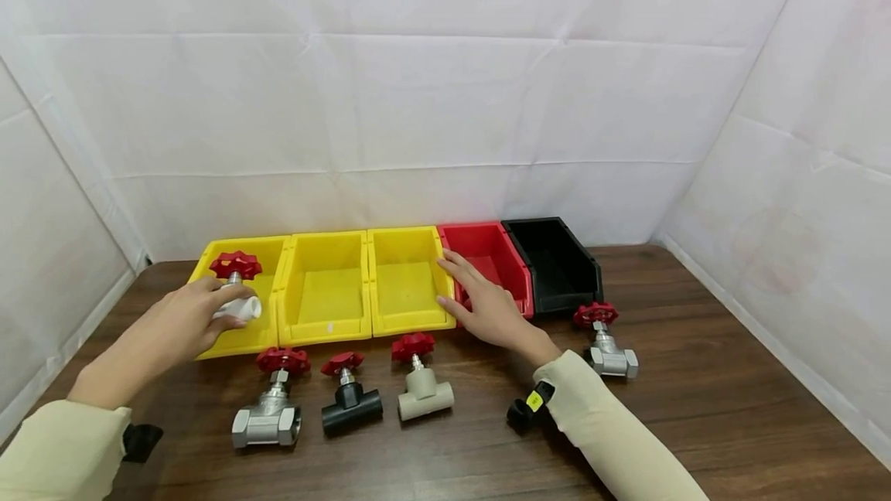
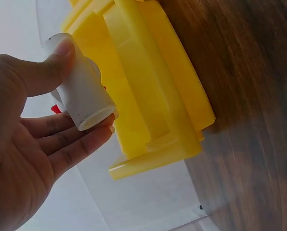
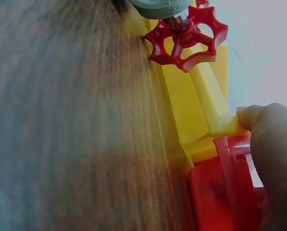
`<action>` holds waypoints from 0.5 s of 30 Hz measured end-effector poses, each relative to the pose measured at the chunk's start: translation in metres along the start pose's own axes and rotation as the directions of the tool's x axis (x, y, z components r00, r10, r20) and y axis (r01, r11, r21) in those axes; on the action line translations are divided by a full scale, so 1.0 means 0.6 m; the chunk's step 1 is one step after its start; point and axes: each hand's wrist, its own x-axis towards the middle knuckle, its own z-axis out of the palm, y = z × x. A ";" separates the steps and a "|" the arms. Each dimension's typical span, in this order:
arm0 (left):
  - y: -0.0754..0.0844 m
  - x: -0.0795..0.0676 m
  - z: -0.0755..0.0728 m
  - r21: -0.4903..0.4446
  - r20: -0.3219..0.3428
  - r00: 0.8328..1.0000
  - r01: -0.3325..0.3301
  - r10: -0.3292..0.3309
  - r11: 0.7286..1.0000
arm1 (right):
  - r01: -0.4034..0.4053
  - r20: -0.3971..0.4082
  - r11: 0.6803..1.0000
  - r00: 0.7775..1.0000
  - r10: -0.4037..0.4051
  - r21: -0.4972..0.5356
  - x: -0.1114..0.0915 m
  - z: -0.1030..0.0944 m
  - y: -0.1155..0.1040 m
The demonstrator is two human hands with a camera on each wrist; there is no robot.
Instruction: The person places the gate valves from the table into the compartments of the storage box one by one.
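In the head view, my left hand (image 1: pixel 184 319) grips a white plastic valve (image 1: pixel 244 309) by its pipe body, with the red handwheel (image 1: pixel 237 264) upward, over the leftmost yellow bin (image 1: pixel 208 345). Thumb and fingers pinch the white body (image 2: pixel 81 84) in the left wrist view; most of the wheel is hidden there. My right hand (image 1: pixel 487 309) rests with fairly straight fingers where the third yellow bin (image 1: pixel 411 321) meets the red bin (image 1: pixel 524 301). Its thumb (image 3: pixel 252 117) lies at the yellow rim in the right wrist view.
On the dark wooden table, a steel valve (image 1: pixel 267 417), a black plastic valve (image 1: pixel 351 408) and a beige valve (image 1: pixel 425 393) stand before the bins. Another steel valve (image 1: pixel 611 356) stands at right, by the black bin (image 1: pixel 557 302). White sheeting (image 1: pixel 431 114) encloses the back and sides.
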 end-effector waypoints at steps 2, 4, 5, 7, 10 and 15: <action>0.000 0.004 0.000 0.004 0.015 1.000 0.020 -0.020 1.000 | -0.005 -0.001 1.000 1.000 0.005 0.002 0.001 0.000 0.000; 0.000 0.008 0.002 -0.005 0.023 0.999 0.031 -0.031 0.999 | -0.011 0.000 1.000 1.000 0.011 0.003 0.001 -0.001 -0.001; -0.001 0.009 0.003 -0.009 0.029 0.999 0.039 -0.038 0.999 | -0.011 0.000 1.000 1.000 0.011 0.003 0.001 -0.001 -0.001; -0.003 0.011 0.006 -0.021 0.037 0.998 0.050 -0.049 0.999 | -0.011 0.003 1.000 1.000 0.011 0.004 0.001 -0.001 -0.001; -0.008 0.015 0.013 -0.038 0.045 0.997 0.068 -0.066 0.997 | -0.014 0.006 1.000 1.000 0.014 -0.001 0.001 -0.001 -0.001; -0.017 0.020 0.025 -0.063 0.044 0.997 0.063 -0.060 0.996 | -0.007 0.004 1.000 1.000 0.007 -0.001 -0.001 -0.001 -0.002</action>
